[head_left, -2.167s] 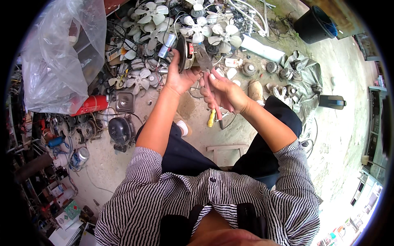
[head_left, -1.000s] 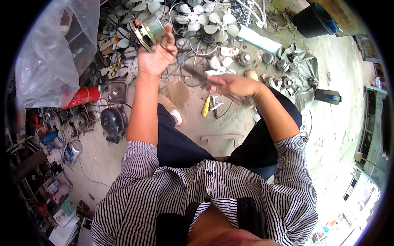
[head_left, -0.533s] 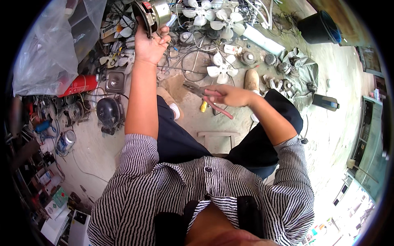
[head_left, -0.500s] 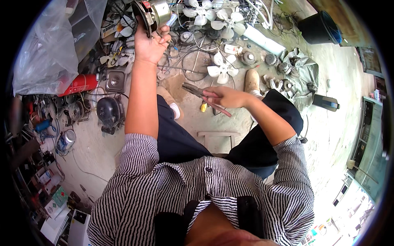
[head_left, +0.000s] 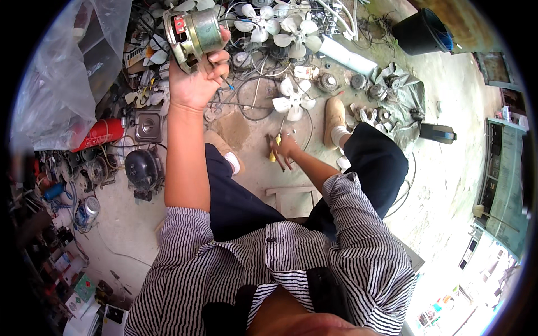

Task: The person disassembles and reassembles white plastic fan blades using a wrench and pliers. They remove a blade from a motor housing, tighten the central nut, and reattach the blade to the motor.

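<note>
My left hand (head_left: pixel 196 84) is raised at upper left, fingers curled round a cylindrical metal motor (head_left: pixel 196 35) with a round plate and a red tab. My right hand (head_left: pixel 288 144) is low on the floor between my feet, fingers curled at a yellow-handled screwdriver (head_left: pixel 273 155) and red-handled pliers (head_left: pixel 285 162); which it grips is hard to make out. Just beyond it lies a white fan blade (head_left: pixel 293 102).
Fan blades (head_left: pixel 297 38), cables and motors crowd the upper floor. A plastic bag (head_left: pixel 61 84), red cylinder (head_left: pixel 101 135), metal pan (head_left: pixel 147 126) and black compressor (head_left: pixel 143 169) lie left. A black bucket (head_left: pixel 414 31), white pipe (head_left: pixel 347 57) and tarp (head_left: pixel 406 123) are right.
My right hand has moved down to the floor by the screwdriver, taking the pliers along. My left hand has raised the motor up and leftward, away from the right one.
</note>
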Motion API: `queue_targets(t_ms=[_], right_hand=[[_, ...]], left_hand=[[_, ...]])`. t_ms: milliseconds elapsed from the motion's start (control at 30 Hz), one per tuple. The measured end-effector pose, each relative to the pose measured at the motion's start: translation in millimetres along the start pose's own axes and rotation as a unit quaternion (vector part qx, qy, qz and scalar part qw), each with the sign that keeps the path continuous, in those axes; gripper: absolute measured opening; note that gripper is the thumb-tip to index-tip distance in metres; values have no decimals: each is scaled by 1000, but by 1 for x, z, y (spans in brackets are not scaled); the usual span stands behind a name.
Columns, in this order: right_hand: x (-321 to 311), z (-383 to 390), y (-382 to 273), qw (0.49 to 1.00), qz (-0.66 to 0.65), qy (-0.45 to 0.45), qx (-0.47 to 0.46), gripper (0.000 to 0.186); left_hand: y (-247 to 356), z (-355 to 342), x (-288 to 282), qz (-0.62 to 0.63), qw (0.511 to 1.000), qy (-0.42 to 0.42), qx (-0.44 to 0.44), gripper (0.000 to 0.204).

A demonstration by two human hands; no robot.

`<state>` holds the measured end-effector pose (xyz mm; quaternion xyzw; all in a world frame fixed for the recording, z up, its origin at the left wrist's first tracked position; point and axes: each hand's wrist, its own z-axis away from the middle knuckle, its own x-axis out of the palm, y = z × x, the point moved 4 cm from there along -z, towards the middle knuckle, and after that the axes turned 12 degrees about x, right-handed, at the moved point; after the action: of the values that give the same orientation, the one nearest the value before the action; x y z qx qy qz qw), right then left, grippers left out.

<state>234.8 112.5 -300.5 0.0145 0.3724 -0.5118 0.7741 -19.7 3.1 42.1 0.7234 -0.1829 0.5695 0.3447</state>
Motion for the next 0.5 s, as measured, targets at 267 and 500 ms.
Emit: queue_targets(t_ms=[267, 500], right_hand=[[-216, -45, -88, 928, -59, 365, -37, 42], [-318, -28, -86, 950, 93, 290, -68, 40]], left_hand=[[-12, -5, 16, 61, 995, -49, -58, 70], [37, 1, 2, 47, 998, -33, -3, 65]])
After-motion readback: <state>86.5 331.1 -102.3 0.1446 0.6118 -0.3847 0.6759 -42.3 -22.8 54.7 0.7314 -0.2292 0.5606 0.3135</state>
